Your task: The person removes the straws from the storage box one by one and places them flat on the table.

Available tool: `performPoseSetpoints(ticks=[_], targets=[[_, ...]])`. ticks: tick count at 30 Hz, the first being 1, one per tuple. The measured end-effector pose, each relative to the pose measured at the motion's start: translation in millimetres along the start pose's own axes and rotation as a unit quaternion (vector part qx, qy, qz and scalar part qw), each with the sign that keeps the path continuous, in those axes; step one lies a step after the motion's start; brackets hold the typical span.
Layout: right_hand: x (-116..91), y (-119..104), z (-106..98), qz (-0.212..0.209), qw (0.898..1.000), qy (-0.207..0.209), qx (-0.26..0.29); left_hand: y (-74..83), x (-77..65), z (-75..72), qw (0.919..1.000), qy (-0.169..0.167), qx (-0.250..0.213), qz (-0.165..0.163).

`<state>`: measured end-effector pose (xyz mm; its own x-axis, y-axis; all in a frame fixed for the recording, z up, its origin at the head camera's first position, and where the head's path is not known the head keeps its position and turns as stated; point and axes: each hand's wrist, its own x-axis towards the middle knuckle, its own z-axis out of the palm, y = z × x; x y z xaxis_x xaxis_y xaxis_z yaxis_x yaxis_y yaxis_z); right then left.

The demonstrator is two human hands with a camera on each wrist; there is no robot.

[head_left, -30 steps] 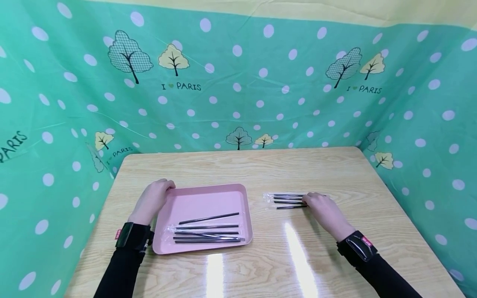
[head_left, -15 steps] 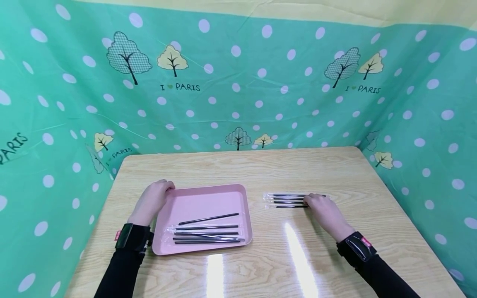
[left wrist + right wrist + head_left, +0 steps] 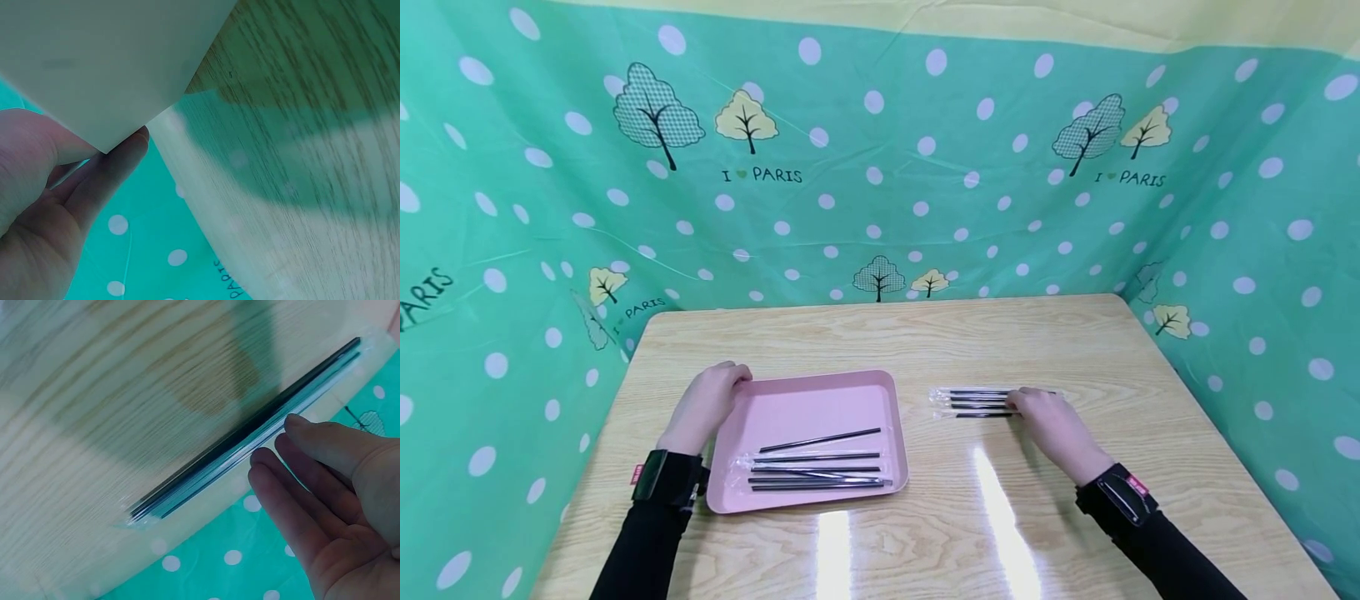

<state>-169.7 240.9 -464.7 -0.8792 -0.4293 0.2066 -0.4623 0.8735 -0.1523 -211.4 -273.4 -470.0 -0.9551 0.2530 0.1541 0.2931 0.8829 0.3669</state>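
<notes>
A pink tray lies on the left half of the wooden table and holds several black straws in clear wrappers. My left hand grips the tray's far left corner; in the left wrist view its fingers curl against the pale tray corner. To the right of the tray, a few more wrapped black straws lie side by side on the table. My right hand rests straight fingers on their right ends, also shown in the right wrist view, where the fingertips touch the straws.
A green curtain with white dots and trees closes the table in at the back and on both sides. Bare wood runs behind the tray and along the near edge.
My right hand has pushed the nearest loose straw slightly towards the others, so that it now lies in line with them. My left hand and the tray have not moved.
</notes>
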Motion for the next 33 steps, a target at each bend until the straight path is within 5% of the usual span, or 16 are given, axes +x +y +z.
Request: performPoseSetpoints(ticks=[16, 33], targets=[[27, -40, -9, 0.002, 0.999, -0.039, 0.016, -0.6, 0.9, 0.4, 1.0000, 0.002, 0.001, 0.001], [86, -143, 3, -0.092, 0.989, -0.062, 0.093, -0.1, 0.6, 0.5, 1.0000, 0.002, 0.001, -0.001]])
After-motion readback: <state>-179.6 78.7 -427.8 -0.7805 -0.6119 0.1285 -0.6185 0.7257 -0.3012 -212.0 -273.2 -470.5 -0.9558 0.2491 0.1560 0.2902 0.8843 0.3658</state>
